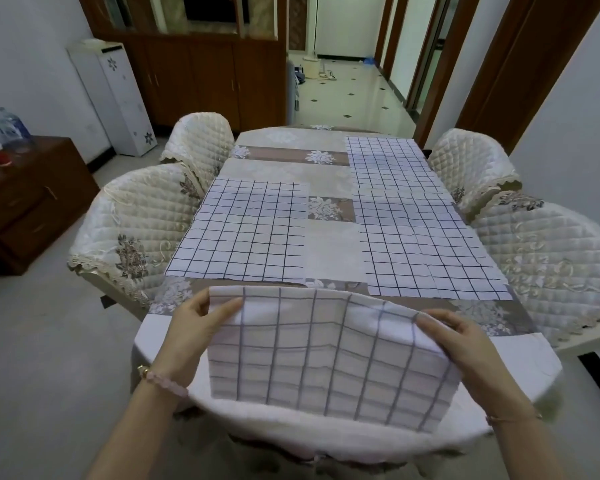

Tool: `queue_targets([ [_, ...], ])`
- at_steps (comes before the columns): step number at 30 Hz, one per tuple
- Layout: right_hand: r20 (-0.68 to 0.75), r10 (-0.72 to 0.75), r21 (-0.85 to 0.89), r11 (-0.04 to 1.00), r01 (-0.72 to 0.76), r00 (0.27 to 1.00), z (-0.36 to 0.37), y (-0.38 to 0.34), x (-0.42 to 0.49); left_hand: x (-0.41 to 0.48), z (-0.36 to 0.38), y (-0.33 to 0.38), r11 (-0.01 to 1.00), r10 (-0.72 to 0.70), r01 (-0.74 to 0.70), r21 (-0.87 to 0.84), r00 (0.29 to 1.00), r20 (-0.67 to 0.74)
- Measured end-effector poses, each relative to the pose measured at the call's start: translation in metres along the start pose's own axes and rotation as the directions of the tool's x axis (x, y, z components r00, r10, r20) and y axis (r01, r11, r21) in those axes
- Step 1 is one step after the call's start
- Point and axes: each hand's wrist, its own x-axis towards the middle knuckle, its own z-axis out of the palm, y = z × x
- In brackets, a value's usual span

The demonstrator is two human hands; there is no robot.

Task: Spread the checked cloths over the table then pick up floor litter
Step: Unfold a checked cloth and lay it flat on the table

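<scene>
Both hands pinch one checked cloth (pixel 329 355) — left hand (pixel 191 327) and right hand (pixel 465 344) clamped on its upper corners above the table (pixel 329 244). The bottle (pixel 11 128) label is too blurred to read.

The cloths (pixel 243 233) are white with a dark blue check. The table cover (pixel 329 251) is beige with brown bands and pale flowers; the chair covers (pixel 142 220) are quilted cream.

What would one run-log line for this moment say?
step: spreading | left hand, right hand: holding checked cloth | table: cloths already laid | floor litter: not started
</scene>
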Motion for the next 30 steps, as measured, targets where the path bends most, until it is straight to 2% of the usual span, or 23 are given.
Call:
queue_targets([
  [3,-0.092,-0.084,-0.128,0.989,0.071,0.992,0.006,-0.01,0.006,0.0,0.011,0.007,0.99,0.112,-0.113,0.086,0.994,0.017],
  [5,-0.059,-0.198,-0.266,0.948,0.176,0.978,0.017,-0.023,0.006,-0.001,0.022,0.01,0.972,0.168,-0.176,0.155,0.984,0.064],
  [8,0.147,-0.303,-0.334,0.881,0.336,0.942,0.043,-0.046,-0.002,-0.004,0.042,0.019,0.938,0.216,-0.263,0.225,0.953,0.213],
  [11,0.384,-0.265,-0.273,0.883,0.383,0.885,0.071,-0.056,-0.004,-0.011,0.062,0.028,0.904,0.25,-0.349,0.249,0.901,0.354],
  [14,0.465,-0.28,-0.22,0.882,0.416,0.84,0.092,-0.056,-0.003,-0.01,0.065,0.026,0.88,0.287,-0.404,0.252,0.872,0.396],
  [17,0.421,-0.318,-0.137,0.904,0.406,0.849,0.092,-0.052,0.001,-0.007,0.049,0.022,0.899,0.245,-0.364,0.244,0.88,0.408],
  [23,0.247,-0.303,0.122,0.952,0.281,0.921,0.065,-0.055,0.012,0.0,0.002,0.002,0.93,0.033,-0.182,0.32,0.907,0.42],
  [27,0.138,-0.245,0.249,0.946,0.206,0.96,0.052,-0.054,0.019,-0.007,-0.009,-0.009,0.987,-0.095,0.041,0.153,0.928,0.361],
  [30,0.07,-0.21,0.257,0.948,0.186,0.975,0.049,-0.052,0.023,-0.015,-0.003,-0.012,0.988,-0.151,0.146,0.041,0.919,0.365],
])
